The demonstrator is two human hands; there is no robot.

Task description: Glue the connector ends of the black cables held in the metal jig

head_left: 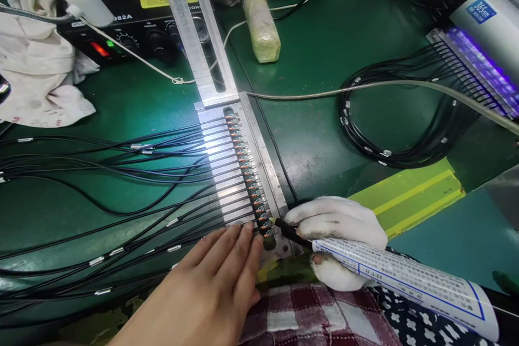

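Tube point(401, 281), long, rounded, white with blue print, tapering to a slim black nozzle point(294, 234); pinched between thumb and fingers of the right hand point(348, 227), smudged white cloth glove. Nozzle tip beside the row of coppery wire ends point(246, 165), near end of the slotted metal plate point(263, 154). Left hand point(219, 275) bare, fingers close together, laid flat over thin black cables point(174, 180) at that end. Smooth green tabletop point(308, 119); right, looped cable coil point(405, 164); beyond, glossy wrapped block point(261, 27).
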